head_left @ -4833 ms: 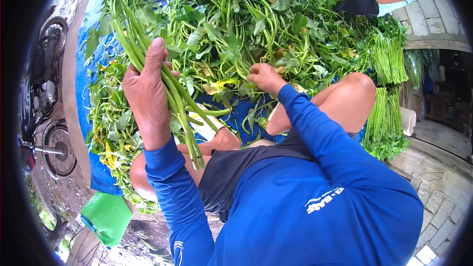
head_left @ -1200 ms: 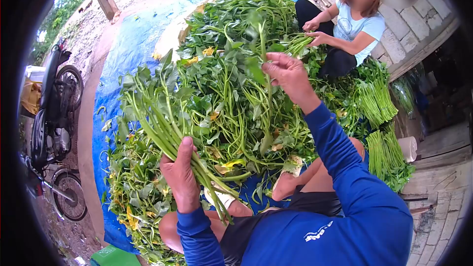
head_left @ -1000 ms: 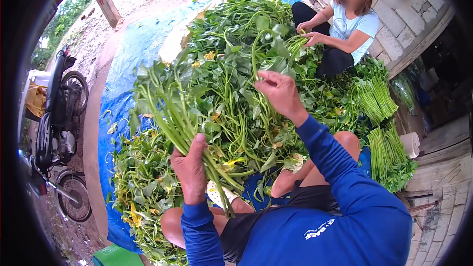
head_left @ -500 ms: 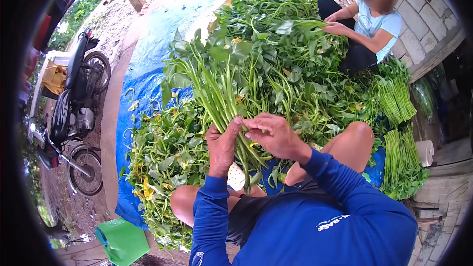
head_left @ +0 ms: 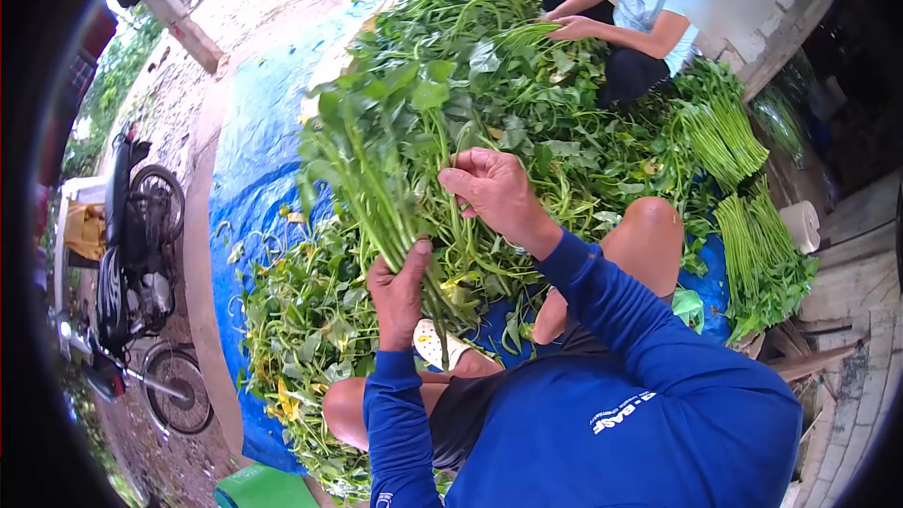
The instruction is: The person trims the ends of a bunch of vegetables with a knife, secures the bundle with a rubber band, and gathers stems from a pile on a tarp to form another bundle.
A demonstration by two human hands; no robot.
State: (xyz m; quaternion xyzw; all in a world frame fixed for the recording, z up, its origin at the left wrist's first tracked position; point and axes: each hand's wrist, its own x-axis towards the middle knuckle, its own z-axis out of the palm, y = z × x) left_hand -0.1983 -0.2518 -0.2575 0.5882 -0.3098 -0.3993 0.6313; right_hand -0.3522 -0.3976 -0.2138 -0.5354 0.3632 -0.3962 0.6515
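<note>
1. Green, leafy stems form a bunch [head_left: 372,193] in the left hand [head_left: 397,306], fingers wrapped round its lower part, thumb on top. Leaves point away and bare ends hang below, a hold that seems meant to keep the stems aligned.
2. The right hand [head_left: 499,196] pinches a stem [head_left: 442,136] just beside the bunch, thumb against fingers, a light grip that probably suits one thin piece.
3. Beyond both hands, a loose heap [head_left: 536,155] covers the middle of the blue tarp [head_left: 259,202], perhaps piled there for easy reach.
4. At the tarp's right edge lie neat bundles [head_left: 752,245], stalks parallel, likely set apart from the tangle.
5. Near the far right corner, another person [head_left: 644,9] holds more stems [head_left: 527,35].
</note>
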